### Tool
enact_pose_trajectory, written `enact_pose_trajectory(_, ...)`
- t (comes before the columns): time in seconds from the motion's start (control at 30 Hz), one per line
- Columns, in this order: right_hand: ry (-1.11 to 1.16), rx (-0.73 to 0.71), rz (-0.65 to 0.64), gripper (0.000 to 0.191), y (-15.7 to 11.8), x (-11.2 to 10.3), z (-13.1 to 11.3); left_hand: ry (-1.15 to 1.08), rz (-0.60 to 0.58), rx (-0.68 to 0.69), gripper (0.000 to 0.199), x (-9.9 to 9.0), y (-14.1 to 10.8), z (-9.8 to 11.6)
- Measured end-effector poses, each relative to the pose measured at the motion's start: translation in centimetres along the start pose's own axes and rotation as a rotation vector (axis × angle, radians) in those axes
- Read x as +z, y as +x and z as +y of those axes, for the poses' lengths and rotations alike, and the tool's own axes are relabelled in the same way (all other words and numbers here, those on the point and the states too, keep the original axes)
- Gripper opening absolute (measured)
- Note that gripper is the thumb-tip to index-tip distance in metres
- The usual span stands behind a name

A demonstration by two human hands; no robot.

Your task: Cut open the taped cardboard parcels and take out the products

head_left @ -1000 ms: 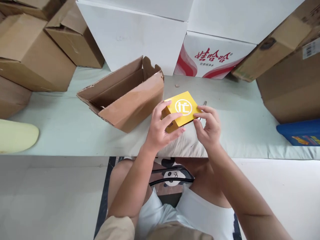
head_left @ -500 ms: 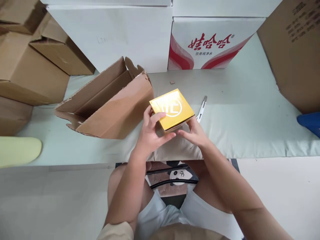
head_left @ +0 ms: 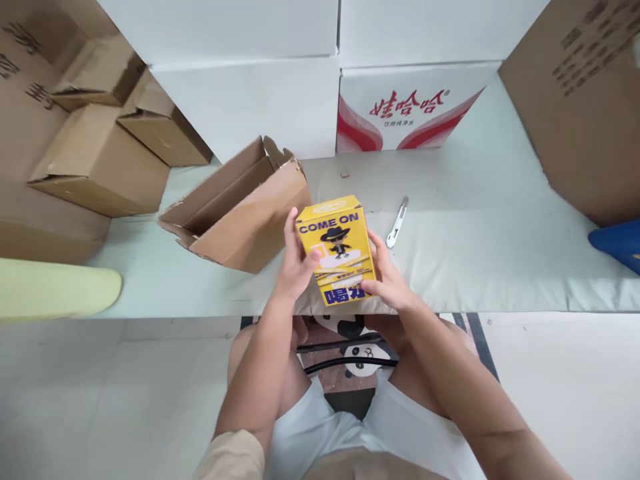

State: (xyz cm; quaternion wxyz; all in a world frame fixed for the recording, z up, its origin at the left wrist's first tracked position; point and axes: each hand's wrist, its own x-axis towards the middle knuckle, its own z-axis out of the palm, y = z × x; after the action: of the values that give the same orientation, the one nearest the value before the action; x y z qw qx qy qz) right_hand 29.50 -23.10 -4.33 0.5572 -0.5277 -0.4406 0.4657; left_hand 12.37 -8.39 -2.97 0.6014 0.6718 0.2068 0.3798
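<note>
A small yellow box point(head_left: 345, 240) with "COME ON" and a cartoon figure in a black hat on its side is held between my two hands. My left hand point(head_left: 296, 267) grips its left side, thumb on the printed face. On the right side, my right hand point(head_left: 387, 275) is closed around it, thumb near the lower corner. The box's printed side is tilted up at me, its top leaning away. To the left stands an open brown cardboard box point(head_left: 255, 220). A white utility knife point(head_left: 397, 223) lies on the pale green cloth right of my right hand.
White cartons point(head_left: 245, 107) are stacked along the back, one with red lettering point(head_left: 407, 107). Brown cardboard boxes point(head_left: 105, 157) stand at the left, and a large brown carton point(head_left: 580, 120) at the right. A pale green rounded object point(head_left: 55, 287) and a blue object point(head_left: 617, 247) lie near the sides.
My hands have tipped the yellow box so that its printed side now faces me instead of its top. The view has shifted a little, showing more of the left boxes.
</note>
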Motion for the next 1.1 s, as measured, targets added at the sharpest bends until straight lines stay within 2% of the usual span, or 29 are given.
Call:
enact_pose_trajectory(0.1,0.132,-0.043,0.159,0.108,-1.4,0.8,-0.3,-0.055,-0.157,-0.077,0.108,1.8,-1.8,0.8)
enact_pose_trajectory(0.2,0.235,-0.045,0.278,0.100,-1.2,0.5,-2.8,-0.131,-0.182,-0.164,0.109,4.0,-1.6,2.4)
enact_pose_trajectory(0.27,0.267,-0.049,0.338,0.093,0.7,-0.3,-6.0,-0.193,-0.144,-0.220,0.107,5.0,0.9,4.2)
enact_pose_trajectory(0.37,0.266,-0.025,0.412,0.078,5.8,-1.8,-11.5,-0.203,-0.105,-0.325,0.097,5.5,7.6,7.8)
enact_pose_trajectory(0.43,0.300,0.048,0.466,0.057,9.6,-2.7,-14.3,-0.145,-0.050,-0.392,0.084,5.4,12.0,9.9)
enact_pose_trajectory(0.5,0.335,0.142,0.511,0.042,12.7,-3.2,-15.9,-0.080,-0.002,-0.466,0.072,5.3,15.0,11.4)
enact_pose_trajectory(0.6,0.344,0.191,0.541,0.037,15.0,-3.2,-16.3,-0.032,0.066,-0.547,0.061,5.2,16.6,12.4)
enact_pose_trajectory(0.73,0.355,0.162,0.524,0.040,15.0,-3.0,-15.5,-0.051,0.043,-0.492,0.062,5.2,16.1,12.6)
enact_pose_trajectory(0.8,0.376,0.106,0.497,0.042,14.0,-3.4,-15.0,-0.056,0.012,-0.460,0.065,5.3,15.3,12.5)
enact_pose_trajectory(0.87,0.400,0.034,0.481,0.044,12.1,-4.7,-14.3,-0.065,-0.031,-0.403,0.063,5.3,14.0,12.1)
enact_pose_trajectory(0.97,0.398,-0.012,0.573,0.045,7.7,-8.6,-12.6,-0.056,-0.088,-0.294,0.053,4.8,10.5,10.4)
enact_pose_trajectory(1.1,0.311,0.136,0.900,0.036,1.7,-15.9,-10.3,-0.059,-0.216,-0.305,0.039,3.5,5.3,6.0)
